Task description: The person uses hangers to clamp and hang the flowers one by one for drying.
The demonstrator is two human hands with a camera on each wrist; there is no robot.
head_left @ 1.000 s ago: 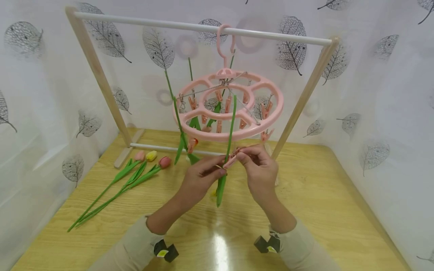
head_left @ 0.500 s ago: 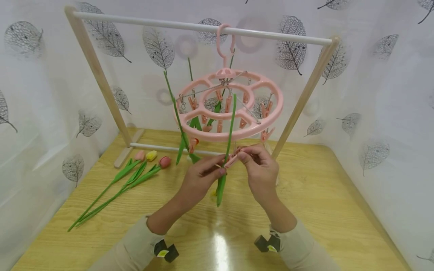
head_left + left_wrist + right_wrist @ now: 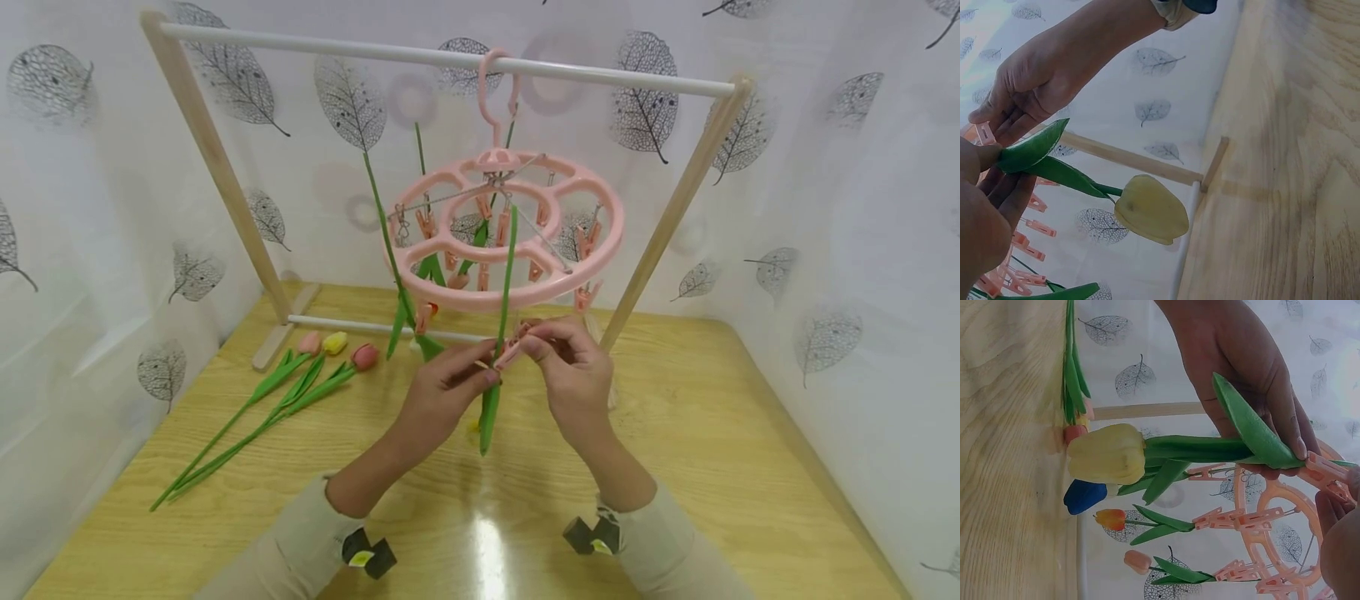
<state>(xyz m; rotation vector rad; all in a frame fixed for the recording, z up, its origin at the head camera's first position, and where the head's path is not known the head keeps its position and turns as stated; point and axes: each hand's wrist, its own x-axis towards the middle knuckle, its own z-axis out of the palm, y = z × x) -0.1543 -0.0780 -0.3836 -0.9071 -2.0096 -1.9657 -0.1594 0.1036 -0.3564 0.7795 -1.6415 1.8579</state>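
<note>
Leaf-patterned sheeting [image 3: 825,200], cut off at 12 o'clock, edges the surface [image 3: 697,467] at 4 o'clock; the surface's near side leaves view. At the pink hanger's [image 3: 465,298] 6 o'clock, the left grip [image 3: 450,392] pinches the yellow tulip [image 3: 1197,449], bloom mostly hidden from the head view; the right grip [image 3: 577,379] pinches 1 peg [image 3: 1322,467]; whether it bites the stem is unclear.

The hands [image 3: 1250,378] hold a yellow tulip [image 3: 1179,450] and pink clothespin [image 3: 1324,474].
</note>
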